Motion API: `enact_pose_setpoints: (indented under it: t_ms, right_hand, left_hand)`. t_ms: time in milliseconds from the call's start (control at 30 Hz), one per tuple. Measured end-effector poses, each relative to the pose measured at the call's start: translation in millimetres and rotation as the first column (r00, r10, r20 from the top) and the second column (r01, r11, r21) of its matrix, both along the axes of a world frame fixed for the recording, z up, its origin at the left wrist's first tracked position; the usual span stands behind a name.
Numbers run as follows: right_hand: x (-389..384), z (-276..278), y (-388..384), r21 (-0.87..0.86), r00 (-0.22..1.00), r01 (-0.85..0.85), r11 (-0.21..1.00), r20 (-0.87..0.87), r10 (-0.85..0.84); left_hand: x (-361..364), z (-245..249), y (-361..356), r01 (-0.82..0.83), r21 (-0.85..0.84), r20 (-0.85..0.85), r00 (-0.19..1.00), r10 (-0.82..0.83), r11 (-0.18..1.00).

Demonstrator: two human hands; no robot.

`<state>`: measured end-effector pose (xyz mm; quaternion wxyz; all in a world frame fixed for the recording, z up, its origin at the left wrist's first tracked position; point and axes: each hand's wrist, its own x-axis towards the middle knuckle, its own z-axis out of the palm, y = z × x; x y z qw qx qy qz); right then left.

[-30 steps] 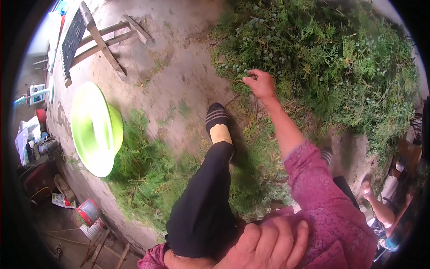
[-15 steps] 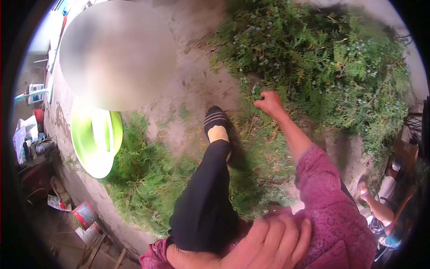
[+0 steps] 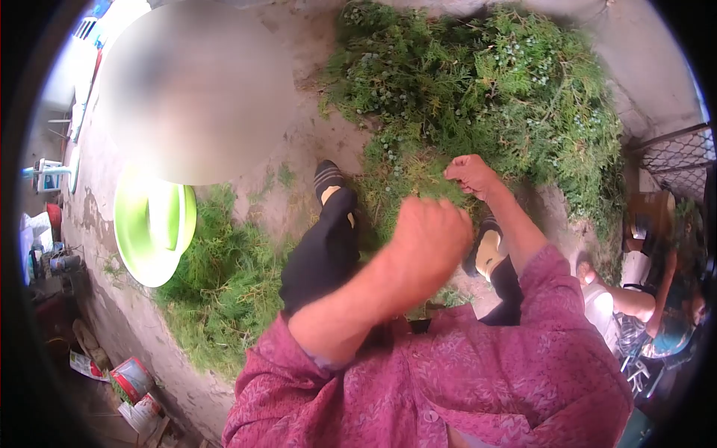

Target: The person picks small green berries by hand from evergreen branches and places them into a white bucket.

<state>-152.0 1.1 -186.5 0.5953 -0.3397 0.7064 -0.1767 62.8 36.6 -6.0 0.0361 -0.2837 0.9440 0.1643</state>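
Note:
My left hand (image 3: 435, 235) is closed in a loose fist in front of my body, its back toward me. What it holds, if anything, is hidden. Just beyond it, my right hand (image 3: 473, 176) pinches thumb and fingers together at the near edge of a large heap of green conifer branches (image 3: 485, 82). Small bluish-green cones or berries dot that heap. Anything between the right fingertips is too small to make out. More cut greenery (image 3: 216, 291) lies on the ground left of my legs, beside a bright green plastic basin (image 3: 134, 243).
My shoes (image 3: 328, 176) stand between the two piles. At right another person's arm (image 3: 631, 302) shows near a wire mesh panel (image 3: 681, 160). A red-and-white bucket (image 3: 132, 379) is at lower left. A blurred round patch covers the upper left.
My left hand has risen from my lap toward my right hand. The right hand has drawn back slightly from the heap. My view has shifted, bringing my second shoe into sight.

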Motion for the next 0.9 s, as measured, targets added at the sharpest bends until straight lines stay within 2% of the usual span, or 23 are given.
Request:
enact_pose_setpoints:
  t_ms: [67, 100, 167, 200, 267, 333, 400, 433, 500, 533, 600, 633, 700, 733, 800, 833, 867, 900]
  right_hand:
    - [-6.7, 19.8, 13.6, 0.035, 0.914, 0.178, 0.983, 0.364, -0.179]
    - [-9.7, 32.7, 19.9, 0.026, 0.914, 0.194, 0.981, 0.357, -0.190]
    - [-11.8, 62.6, 28.0, -0.005, 0.856, 0.184, 0.983, 0.493, -0.157]
    - [-12.3, 78.9, 32.6, -0.019, 0.858, 0.199, 0.980, 0.486, -0.165]
    - [-12.9, 111.3, 42.4, -0.042, 0.783, 0.232, 0.972, 0.601, -0.161]
    - [-13.5, 139.2, 55.2, -0.053, 0.774, 0.273, 0.961, 0.605, -0.186]
    - [-5.9, 162.0, 70.0, 0.014, 0.704, 0.477, 0.879, 0.593, -0.392]
    - [0.1, 165.3, 73.4, 0.004, 0.706, 0.483, 0.875, 0.590, -0.392]
    - [12.3, 170.1, 75.3, 0.038, 0.536, 0.692, 0.721, 0.641, -0.549]
    - [14.0, 175.7, 75.8, 0.030, 0.537, 0.696, 0.718, 0.642, -0.547]
    - [17.2, 187.0, 77.1, 0.012, 0.574, 0.651, 0.759, 0.646, -0.503]
    - [9.2, 181.8, 76.0, 0.013, 0.572, 0.652, 0.758, 0.648, -0.503]
    - [-16.0, 153.7, 68.4, -0.086, 0.677, 0.471, 0.878, 0.673, -0.297]
    - [-19.3, 138.7, 62.7, -0.071, 0.672, 0.466, 0.882, 0.677, -0.300]
    - [-20.7, 104.9, 48.3, -0.189, 0.873, 0.406, 0.894, 0.368, -0.319]
    - [-15.6, 85.0, 42.5, -0.204, 0.892, 0.406, 0.891, 0.302, -0.338]
    - [-13.9, 57.7, 36.1, -0.188, 0.890, 0.403, 0.896, 0.309, -0.335]
    - [-12.8, 26.7, 29.1, -0.179, 0.918, 0.344, 0.922, 0.268, -0.291]
  left_hand:
    - [0.9, -0.1, -12.1, -0.141, -0.035, 0.026, 0.990, 0.142, 0.989]
    - [0.7, -0.2, -17.6, -0.218, -0.087, -0.021, 0.976, 0.217, 0.972]
    - [-1.8, 1.5, -26.3, -0.314, -0.125, -0.100, 0.948, 0.303, 0.941]
    - [-4.2, 1.3, -26.9, -0.300, -0.133, -0.113, 0.951, 0.286, 0.945]
    - [-10.8, 2.7, -26.1, -0.253, -0.090, -0.261, 0.939, 0.222, 0.963]
    - [-19.0, 8.6, -24.4, -0.221, -0.046, -0.265, 0.943, 0.201, 0.974]
    - [-25.1, 4.8, -23.3, -0.168, -0.084, -0.367, 0.921, 0.126, 0.982]
    - [-27.8, 4.4, -21.3, -0.162, -0.089, -0.376, 0.919, 0.117, 0.983]
    - [-31.8, 8.1, -17.9, -0.101, 0.102, -0.448, 0.884, 0.136, 0.990]
    - [-30.9, 12.0, -16.1, -0.096, 0.096, -0.453, 0.882, 0.129, 0.991]
    - [-24.3, 19.8, -12.7, -0.149, 0.254, -0.369, 0.898, 0.238, 0.956]
    - [-22.9, 20.6, -12.9, -0.148, 0.254, -0.367, 0.900, 0.237, 0.956]
    - [-16.3, 17.6, -12.3, -0.094, 0.198, 0.032, 0.996, 0.089, 0.976]
    - [-8.3, 11.9, -7.3, -0.101, 0.207, 0.043, 0.995, 0.094, 0.973]
    - [12.9, -2.0, 3.4, 0.125, 0.298, 0.088, 0.984, -0.158, 0.946]
    - [21.8, 1.1, 0.8, 0.029, 0.299, 0.170, 0.982, -0.083, 0.954]
    - [33.1, -1.7, -3.6, 0.019, 0.311, 0.181, 0.980, -0.079, 0.950]
    - [45.1, -5.7, -9.1, -0.129, 0.107, 0.102, 0.988, 0.118, 0.986]
